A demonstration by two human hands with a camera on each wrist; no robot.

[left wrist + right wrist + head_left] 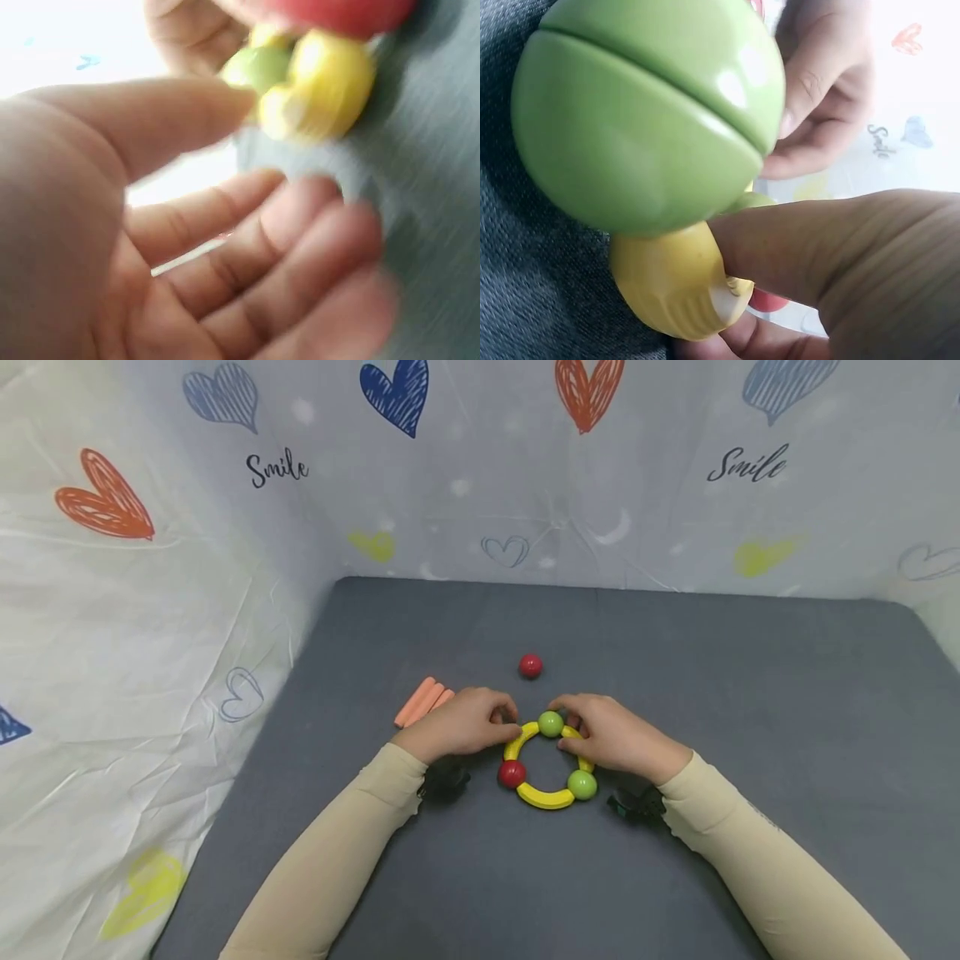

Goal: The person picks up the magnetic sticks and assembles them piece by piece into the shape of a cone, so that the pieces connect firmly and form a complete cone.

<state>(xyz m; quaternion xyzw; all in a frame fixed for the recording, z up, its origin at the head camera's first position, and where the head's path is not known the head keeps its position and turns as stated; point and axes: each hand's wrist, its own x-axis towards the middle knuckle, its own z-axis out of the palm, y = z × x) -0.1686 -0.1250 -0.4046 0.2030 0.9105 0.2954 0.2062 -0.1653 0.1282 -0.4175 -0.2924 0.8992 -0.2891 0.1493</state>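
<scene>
On the grey table lies a ring of three yellow curved rods and three balls. A green ball (551,723) sits at its top, a red ball (512,773) at its left and another green ball (582,785) at its lower right. My right hand (618,735) pinches the right yellow curved rod (667,281) between thumb and fingers. My left hand (472,722) is beside the left yellow curved rod (513,748), its thumb tip right at the rod in the head view. In the left wrist view its other fingers (300,217) are spread apart from the thumb, blurred.
Beyond the ring lies a loose red ball (531,666). Several salmon-coloured straight rods (422,702) lie side by side just past the left hand. A white curtain (465,485) printed with hearts hangs behind the table (750,693) and along its left.
</scene>
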